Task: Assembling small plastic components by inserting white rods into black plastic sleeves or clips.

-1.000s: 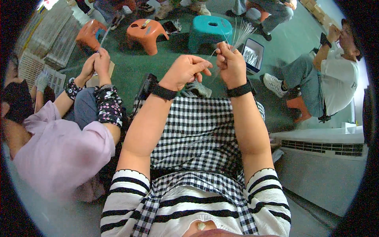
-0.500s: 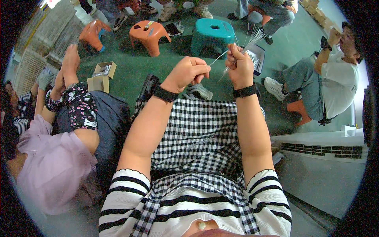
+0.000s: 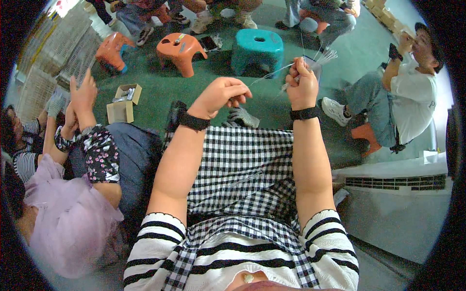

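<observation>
My right hand (image 3: 303, 86) is closed round a bundle of thin white strands (image 3: 328, 56), which fan out beyond the fingers at upper right. One long strand (image 3: 272, 74) leaves the fingertips and slants down to the left. My left hand (image 3: 224, 95) is beside its free end, with loosely bent fingers and nothing visible in them. The strands' exact kind is too fine to tell. A grey knitted glove (image 3: 244, 117) lies just beyond the checked apron (image 3: 242, 160), below and between my hands.
A teal stool (image 3: 257, 51) and two orange stools (image 3: 180, 51) stand ahead. An open cardboard box (image 3: 121, 111) with small items is on the green floor at left. People sit close on my left, on the right and across. A white slatted unit (image 3: 398, 194) stands at right.
My left hand has let go of the strand and drawn slightly left and down. The right hand has moved a little right, still holding the bundle. The neighbour's hand at left has opened upward.
</observation>
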Demonstrator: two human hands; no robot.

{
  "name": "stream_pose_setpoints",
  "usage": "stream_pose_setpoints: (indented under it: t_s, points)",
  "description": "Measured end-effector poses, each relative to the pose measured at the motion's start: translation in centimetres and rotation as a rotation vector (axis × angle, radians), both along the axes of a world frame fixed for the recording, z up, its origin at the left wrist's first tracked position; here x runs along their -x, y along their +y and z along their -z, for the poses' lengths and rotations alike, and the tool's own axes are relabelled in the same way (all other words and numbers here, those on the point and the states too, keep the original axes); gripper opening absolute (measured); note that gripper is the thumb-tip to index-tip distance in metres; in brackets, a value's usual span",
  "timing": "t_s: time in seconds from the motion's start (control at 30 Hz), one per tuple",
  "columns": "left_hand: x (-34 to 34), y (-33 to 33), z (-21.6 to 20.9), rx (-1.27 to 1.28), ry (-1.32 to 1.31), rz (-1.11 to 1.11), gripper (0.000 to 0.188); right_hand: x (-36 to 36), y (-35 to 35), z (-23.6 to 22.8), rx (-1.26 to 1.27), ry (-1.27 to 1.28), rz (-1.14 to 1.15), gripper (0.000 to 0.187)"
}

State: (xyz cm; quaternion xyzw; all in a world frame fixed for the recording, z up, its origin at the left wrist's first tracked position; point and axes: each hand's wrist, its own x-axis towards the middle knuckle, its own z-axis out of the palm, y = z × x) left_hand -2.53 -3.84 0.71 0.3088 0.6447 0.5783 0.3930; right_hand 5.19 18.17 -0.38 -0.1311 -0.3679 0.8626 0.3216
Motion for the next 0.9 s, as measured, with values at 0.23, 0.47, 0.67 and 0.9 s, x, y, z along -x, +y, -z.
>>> stream_pose_setpoints:
  t_s: [0.23,0.47,0.67,0.9]
  points:
    - [1.1,-0.1,0.8,-0.308,-0.046,-0.407,0.027,0.4,-1.1,-0.5,-0.102,-0.113,-0.124,0.014]
    - [-1.4,2.4,1.2,-0.163,-0.115,-0.132,0.024,0.7,-5.0,-0.2,-0.232,-0.256,-0.264,0.014]
    - [-1.0,1.7,0.8,-0.080,-0.065,-0.168,0.017,0.8,-4.6,-0.7,-0.124,-0.192,-0.119,0.016]
    - [-0.3,1.3,1.0,-0.382,-0.300,-0.322,0.015,0.7,-4.1,-0.3,0.076,-0.103,-0.295,0.015]
